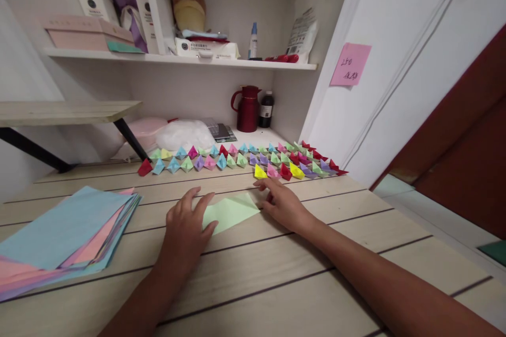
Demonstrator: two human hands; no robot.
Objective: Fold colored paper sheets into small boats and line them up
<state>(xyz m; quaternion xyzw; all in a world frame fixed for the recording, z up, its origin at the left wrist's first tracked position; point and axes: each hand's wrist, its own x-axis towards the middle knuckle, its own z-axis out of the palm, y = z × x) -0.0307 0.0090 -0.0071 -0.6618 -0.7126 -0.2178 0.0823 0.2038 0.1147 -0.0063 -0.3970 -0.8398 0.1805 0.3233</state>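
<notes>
A pale green sheet of paper (233,212) with fold creases lies on the slatted wooden table between my hands. My left hand (188,224) rests at the sheet's left end, fingers spread, with the thumb and a fingertip at its edge. By the right corner of the sheet is my right hand (282,202), its fingers apart and slightly bent; whether they touch the paper I cannot tell. Just beyond my hands stand rows of small folded paper boats (210,162) in many colours, among them a yellow boat (260,171) close to my right fingertips.
A stack of coloured paper (67,226), blue on top, lies at the left. Behind it stands a small wooden riser (67,111) on black legs. A red jug (247,109) and a dark bottle (266,109) stand in the cabinet. A pink note (350,65) sticks to the wall.
</notes>
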